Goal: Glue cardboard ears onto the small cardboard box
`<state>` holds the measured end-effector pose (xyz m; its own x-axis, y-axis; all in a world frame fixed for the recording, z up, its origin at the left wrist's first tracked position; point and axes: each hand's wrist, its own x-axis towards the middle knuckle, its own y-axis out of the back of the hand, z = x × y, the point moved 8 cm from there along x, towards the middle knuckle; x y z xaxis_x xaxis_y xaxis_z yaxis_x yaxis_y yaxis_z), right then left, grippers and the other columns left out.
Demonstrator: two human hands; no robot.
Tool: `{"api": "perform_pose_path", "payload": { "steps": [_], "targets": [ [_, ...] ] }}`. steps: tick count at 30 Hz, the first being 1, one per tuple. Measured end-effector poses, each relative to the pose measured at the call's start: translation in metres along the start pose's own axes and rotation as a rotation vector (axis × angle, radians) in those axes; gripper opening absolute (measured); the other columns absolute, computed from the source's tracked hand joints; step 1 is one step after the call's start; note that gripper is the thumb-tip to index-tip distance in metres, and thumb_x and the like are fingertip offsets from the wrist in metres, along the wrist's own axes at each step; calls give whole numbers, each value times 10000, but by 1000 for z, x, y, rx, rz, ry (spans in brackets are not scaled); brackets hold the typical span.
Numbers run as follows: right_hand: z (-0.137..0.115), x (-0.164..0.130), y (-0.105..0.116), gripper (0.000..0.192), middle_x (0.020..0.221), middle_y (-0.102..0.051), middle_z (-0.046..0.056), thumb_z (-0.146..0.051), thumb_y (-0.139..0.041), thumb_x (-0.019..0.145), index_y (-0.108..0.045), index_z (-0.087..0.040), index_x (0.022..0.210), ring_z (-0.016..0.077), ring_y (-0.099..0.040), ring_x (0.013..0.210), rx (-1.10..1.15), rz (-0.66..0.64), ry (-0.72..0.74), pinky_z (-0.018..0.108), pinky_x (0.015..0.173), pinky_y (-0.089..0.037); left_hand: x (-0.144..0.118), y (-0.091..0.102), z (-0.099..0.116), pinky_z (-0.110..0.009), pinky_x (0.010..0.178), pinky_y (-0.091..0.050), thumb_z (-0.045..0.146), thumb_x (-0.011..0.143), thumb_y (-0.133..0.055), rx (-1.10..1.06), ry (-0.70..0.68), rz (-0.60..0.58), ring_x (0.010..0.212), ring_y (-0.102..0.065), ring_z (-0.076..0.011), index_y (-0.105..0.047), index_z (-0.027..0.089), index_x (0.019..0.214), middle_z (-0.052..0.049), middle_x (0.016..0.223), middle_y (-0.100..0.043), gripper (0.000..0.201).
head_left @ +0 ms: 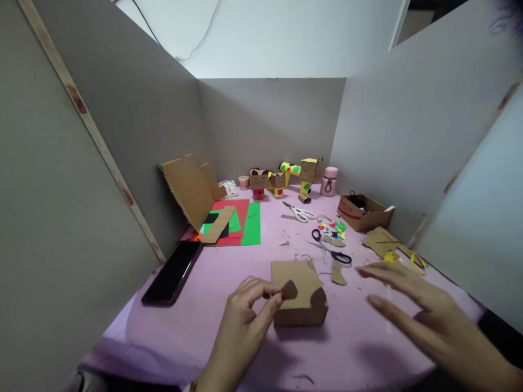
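Observation:
Between thumb and forefinger, my left hand (255, 305) pinches a small rounded cardboard piece (290, 289). That piece is over the top of a small brown cardboard box (294, 272), near its left side. A similar cardboard piece (318, 296) sits at the box's front right corner. My right hand (417, 305) is raised to the right of the box, thumb and fingers apart, holding nothing I can see. Black-handled scissors (341, 257) lie open behind the box, beside a cardboard scrap (338, 274).
A phone (174, 272) lies left, with coloured paper (251, 228) and a leaning cardboard sheet (190, 185) behind. White scissors (302, 213), paper cut-outs (333, 230) and an open box (363, 215) are right. Cardboard figures (259, 181) and a pink bottle (329, 182) stand at the back.

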<state>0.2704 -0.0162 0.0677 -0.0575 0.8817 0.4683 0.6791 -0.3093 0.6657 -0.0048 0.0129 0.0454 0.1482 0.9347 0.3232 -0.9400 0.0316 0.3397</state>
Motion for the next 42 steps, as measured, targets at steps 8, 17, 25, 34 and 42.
{"api": "perform_pose_path", "payload": {
  "steps": [8,17,25,34,42],
  "targets": [
    [-54,-33,-62,139,847,-748,34,-220,-599,891,-720,-248,953,185,-650,720,295,173,-18,286,678,-509,2,2,-13,-313,747,-464,341,860,-608,82,-2,-46,807,-647,-217,-698,214,790,-39,803,-702,171],
    [24,-56,-133,764,1480,-350,171,-421,-625,820,-239,-185,1437,311,-392,1330,293,28,-343,486,1055,-368,10,-6,-32,-313,731,-431,317,854,-579,63,-10,-49,766,-578,-206,-633,204,741,-15,737,-608,169],
    [26,-52,-149,760,1482,-364,224,-398,-603,834,-237,-115,1437,333,-341,1396,262,-29,-300,519,1129,-289,4,-11,-31,-300,724,-418,256,857,-585,104,-49,-66,771,-578,-198,-626,208,724,-11,736,-632,147],
    [26,-50,-154,683,1408,-474,216,-410,-606,832,-329,-145,1397,353,-437,1323,236,-13,-217,576,1079,-360,3,-13,-30,-306,706,-424,257,864,-557,138,-63,-54,767,-582,-198,-623,195,738,-13,740,-625,155],
    [26,-49,-156,572,1360,-518,196,-330,-568,864,-365,-152,1369,327,-476,1276,191,-6,-186,556,1058,-387,1,-14,-27,-316,708,-422,235,863,-556,175,-100,-58,764,-571,-194,-621,190,740,-13,741,-630,145]
  ]
}}
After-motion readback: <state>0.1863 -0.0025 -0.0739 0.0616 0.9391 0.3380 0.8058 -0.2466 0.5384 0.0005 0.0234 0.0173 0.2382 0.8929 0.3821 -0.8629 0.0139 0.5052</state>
